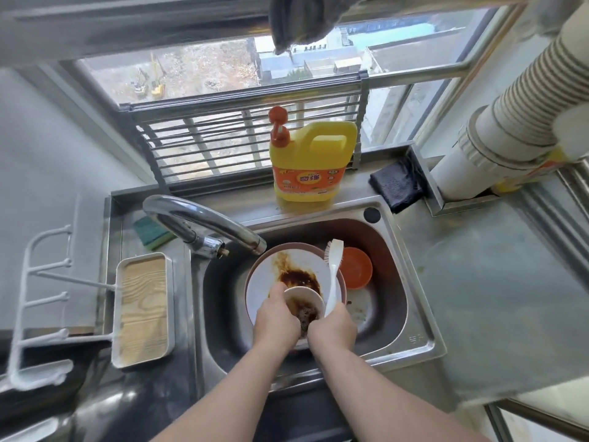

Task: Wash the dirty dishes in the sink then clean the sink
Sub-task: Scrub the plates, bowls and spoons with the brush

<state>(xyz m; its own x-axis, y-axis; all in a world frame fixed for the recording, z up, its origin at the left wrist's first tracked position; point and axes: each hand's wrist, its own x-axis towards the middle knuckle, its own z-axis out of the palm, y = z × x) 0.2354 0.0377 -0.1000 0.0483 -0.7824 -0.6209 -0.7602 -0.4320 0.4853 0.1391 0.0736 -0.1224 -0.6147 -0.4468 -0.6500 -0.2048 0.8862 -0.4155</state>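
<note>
At the far left of the steel bench (478, 298), a white wire rack (38, 282) is seen beside a white tray with a wood-grain insert (145, 309), and a green-and-yellow sponge (152, 232) lies behind the chrome tap (204, 223), whose spout reaches over the sink (392, 301). Inside the sink, a white plate (264, 282) smeared with brown sauce is stacked on a pinkish dish (288, 247). Above the plate, a small white bowl (304, 299), also soiled with brown residue, is tilted and gripped at its rim by the left hand (275, 320). The right hand (333, 327) is closed around the handle of a white dish brush (333, 272), whose bristle head points away from the person, towards the window. An orange bowl (355, 267) sits in the sink just right of the brush. On the ledge behind, a yellow detergent bottle with an orange pump (310, 161) stands upright, with a dark folded cloth (396, 183) further right, near a white ribbed duct (510, 122).
</note>
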